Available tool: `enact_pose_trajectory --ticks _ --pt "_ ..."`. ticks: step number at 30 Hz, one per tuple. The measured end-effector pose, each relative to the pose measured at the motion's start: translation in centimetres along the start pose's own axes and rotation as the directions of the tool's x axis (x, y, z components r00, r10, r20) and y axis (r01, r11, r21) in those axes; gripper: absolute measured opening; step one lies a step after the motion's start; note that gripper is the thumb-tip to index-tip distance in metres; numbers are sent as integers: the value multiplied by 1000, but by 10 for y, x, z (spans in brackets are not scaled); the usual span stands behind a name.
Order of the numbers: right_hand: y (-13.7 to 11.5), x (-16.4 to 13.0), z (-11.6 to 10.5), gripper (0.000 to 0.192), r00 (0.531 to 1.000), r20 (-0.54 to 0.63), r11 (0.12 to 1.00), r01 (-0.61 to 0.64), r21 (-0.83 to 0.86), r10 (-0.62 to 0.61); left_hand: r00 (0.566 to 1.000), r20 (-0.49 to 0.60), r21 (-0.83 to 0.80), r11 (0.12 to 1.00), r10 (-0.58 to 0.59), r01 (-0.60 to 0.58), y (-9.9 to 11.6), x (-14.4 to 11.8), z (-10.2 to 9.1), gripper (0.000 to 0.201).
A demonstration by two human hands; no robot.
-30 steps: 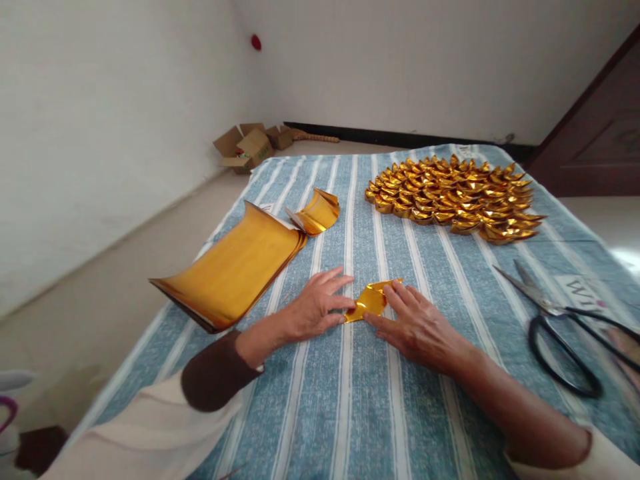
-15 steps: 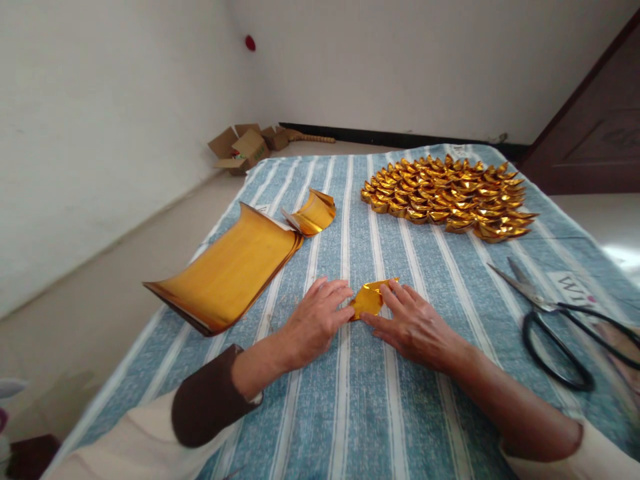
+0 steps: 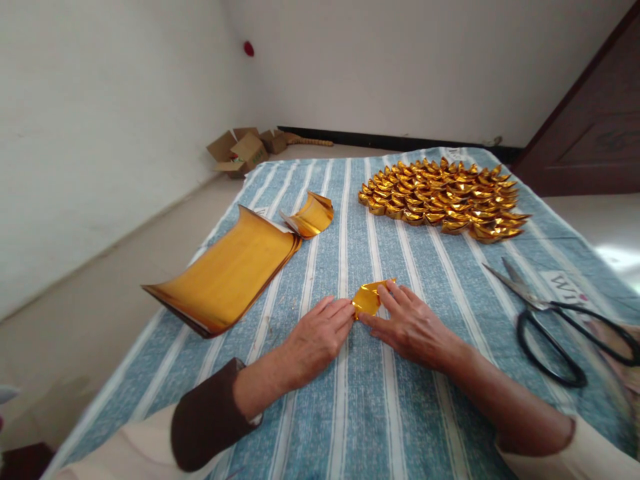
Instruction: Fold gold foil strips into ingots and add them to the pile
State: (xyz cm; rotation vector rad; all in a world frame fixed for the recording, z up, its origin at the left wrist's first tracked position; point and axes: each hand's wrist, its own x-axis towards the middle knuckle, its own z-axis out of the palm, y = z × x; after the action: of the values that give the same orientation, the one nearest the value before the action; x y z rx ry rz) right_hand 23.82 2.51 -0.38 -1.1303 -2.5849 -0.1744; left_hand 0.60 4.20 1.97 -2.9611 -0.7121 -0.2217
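The person is pressing a small folded piece of gold foil paper [image 3: 367, 299] against the striped blue cloth [image 3: 360, 413], and this piece is serving as the landmark for everything else. The left hand [image 3: 317, 338] is lying just left of it, fingertips touching its left edge, while the right hand [image 3: 410, 327] is lying just right of it, with fingers spread and resting over its right side; both are pinching or pressing the foil rather than closing around it, and the near edge of the foil is being hidden by the fingers, so its exact fold is hard to make out. Left of and beyond the foil, a curling stack of gold sheets [image 3: 230, 270] is lying, with a smaller curled sheet [image 3: 311, 215] at its far end. Far beyond the foil and to the right, a heap of folded gold ingots [image 3: 443, 198] is sitting. Well to the right, black-handled scissors [image 3: 547, 320] are lying open, their handles partly cut off by the frame edge. Cardboard boxes [image 3: 243, 150] are standing on the floor far beyond.
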Motion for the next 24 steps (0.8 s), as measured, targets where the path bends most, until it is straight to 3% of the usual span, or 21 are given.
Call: enact_pose_trajectory --ticks 5,12,17,24 --pt "0 0 -1 34 1000 7 1000 0 -8 0 999 -19 0 999 -46 46 5 -7 3 34" --pt "5 0 -12 43 998 36 999 45 29 -46 995 0 -34 995 -95 95 10 -14 6 42" --pt "6 1 -14 43 997 60 998 51 31 -52 997 -18 39 997 -69 70 9 -16 13 39" --pt "4 -1 -10 36 997 68 998 25 51 -29 998 -31 16 998 -56 57 10 -16 13 43"
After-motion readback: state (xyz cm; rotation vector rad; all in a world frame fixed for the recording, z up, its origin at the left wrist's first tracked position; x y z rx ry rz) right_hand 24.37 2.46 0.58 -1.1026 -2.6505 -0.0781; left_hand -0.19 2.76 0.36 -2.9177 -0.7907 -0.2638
